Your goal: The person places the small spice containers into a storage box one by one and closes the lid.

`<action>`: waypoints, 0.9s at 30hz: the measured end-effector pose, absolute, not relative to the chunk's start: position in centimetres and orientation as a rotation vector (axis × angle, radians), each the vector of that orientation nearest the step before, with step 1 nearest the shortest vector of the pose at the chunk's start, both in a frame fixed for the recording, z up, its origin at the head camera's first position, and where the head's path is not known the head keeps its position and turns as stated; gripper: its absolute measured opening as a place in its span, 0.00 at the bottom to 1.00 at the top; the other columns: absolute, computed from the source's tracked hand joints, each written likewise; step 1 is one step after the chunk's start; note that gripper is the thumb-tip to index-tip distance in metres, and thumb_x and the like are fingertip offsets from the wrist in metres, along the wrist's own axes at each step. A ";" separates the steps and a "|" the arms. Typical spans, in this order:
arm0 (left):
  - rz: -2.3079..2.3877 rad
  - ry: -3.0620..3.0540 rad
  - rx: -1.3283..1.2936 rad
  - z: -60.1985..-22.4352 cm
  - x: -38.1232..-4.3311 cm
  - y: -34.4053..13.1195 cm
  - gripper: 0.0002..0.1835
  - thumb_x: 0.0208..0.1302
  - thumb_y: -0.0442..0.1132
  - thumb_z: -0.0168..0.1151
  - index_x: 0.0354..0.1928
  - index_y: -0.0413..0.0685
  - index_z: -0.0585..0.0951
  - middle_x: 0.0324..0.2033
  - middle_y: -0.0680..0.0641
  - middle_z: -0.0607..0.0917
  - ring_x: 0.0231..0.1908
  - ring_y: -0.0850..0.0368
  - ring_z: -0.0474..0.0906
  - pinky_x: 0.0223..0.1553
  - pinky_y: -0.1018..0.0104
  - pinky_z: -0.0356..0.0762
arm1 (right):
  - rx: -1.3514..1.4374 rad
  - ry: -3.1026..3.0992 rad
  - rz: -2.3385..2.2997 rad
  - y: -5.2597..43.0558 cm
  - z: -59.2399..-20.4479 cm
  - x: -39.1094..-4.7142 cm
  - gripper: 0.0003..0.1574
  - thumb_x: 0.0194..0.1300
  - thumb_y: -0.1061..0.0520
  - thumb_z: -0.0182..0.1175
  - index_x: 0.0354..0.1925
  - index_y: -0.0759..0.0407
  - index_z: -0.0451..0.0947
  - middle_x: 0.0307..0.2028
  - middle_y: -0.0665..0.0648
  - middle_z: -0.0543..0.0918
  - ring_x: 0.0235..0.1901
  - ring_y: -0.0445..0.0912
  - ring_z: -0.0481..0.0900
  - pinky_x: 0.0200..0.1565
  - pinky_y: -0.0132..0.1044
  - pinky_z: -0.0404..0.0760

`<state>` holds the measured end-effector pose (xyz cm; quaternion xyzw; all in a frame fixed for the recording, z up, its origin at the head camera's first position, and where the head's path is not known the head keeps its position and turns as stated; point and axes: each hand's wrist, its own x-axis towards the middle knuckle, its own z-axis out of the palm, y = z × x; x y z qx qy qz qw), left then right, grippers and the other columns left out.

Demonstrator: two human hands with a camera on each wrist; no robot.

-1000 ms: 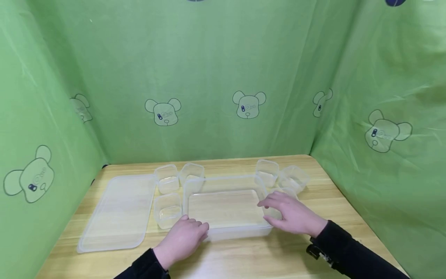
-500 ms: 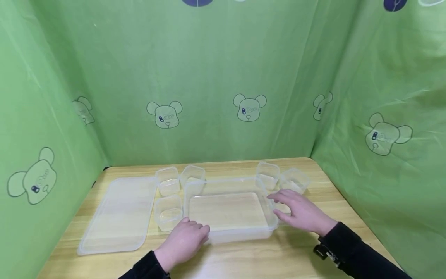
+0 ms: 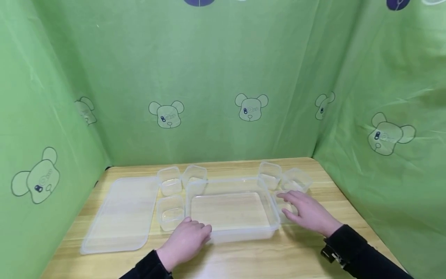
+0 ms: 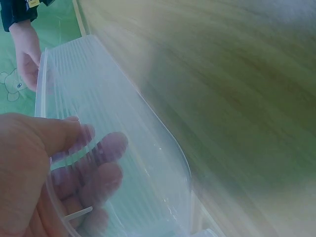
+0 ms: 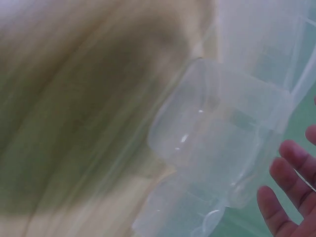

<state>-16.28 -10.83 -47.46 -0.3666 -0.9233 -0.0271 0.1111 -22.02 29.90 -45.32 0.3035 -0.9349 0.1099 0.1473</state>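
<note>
A large clear plastic container (image 3: 240,234) stands mid-table with its top uncovered. My left hand (image 3: 184,241) grips its front-left rim; in the left wrist view the fingers (image 4: 106,180) show through the plastic wall, with the thumb on the near side. To the right of the container, my right hand (image 3: 310,214) hovers over a small clear square cup (image 5: 207,123), fingers spread and holding nothing. That cup stands right against the container's side, partly hidden by the hand in the head view. Two more small cups, one upright (image 3: 270,175) and one tilted (image 3: 296,179), are behind it.
Left of the container are several small clear cups (image 3: 170,213). A flat translucent lid (image 3: 120,217) lies at the table's left. Green cloth walls (image 3: 209,77) printed with bear heads enclose the wooden table (image 3: 237,259) at the back and sides.
My right hand has moved right, from over the container's right rim to above the small cup beside it. The left hand keeps its grip on the rim. The head view has shifted slightly.
</note>
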 end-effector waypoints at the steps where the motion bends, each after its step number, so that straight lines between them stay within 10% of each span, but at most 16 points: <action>1: -0.080 -2.711 -1.076 -47.5 -16.3 -10.8 0.07 0.67 0.48 0.65 0.35 0.57 0.78 0.25 0.60 0.81 0.26 0.66 0.74 0.32 0.70 0.63 | 0.866 -2.696 0.308 29.9 -45.5 -22.1 0.32 0.62 0.51 0.69 0.62 0.58 0.75 0.49 0.57 0.83 0.46 0.51 0.82 0.49 0.55 0.80; 27: -0.053 -2.680 -1.084 -47.7 -16.4 -11.1 0.08 0.67 0.49 0.64 0.34 0.58 0.77 0.24 0.61 0.80 0.26 0.66 0.74 0.32 0.71 0.63 | 0.940 -2.734 0.274 29.9 -46.2 -21.9 0.11 0.59 0.57 0.71 0.42 0.55 0.84 0.34 0.45 0.84 0.34 0.39 0.81 0.40 0.42 0.83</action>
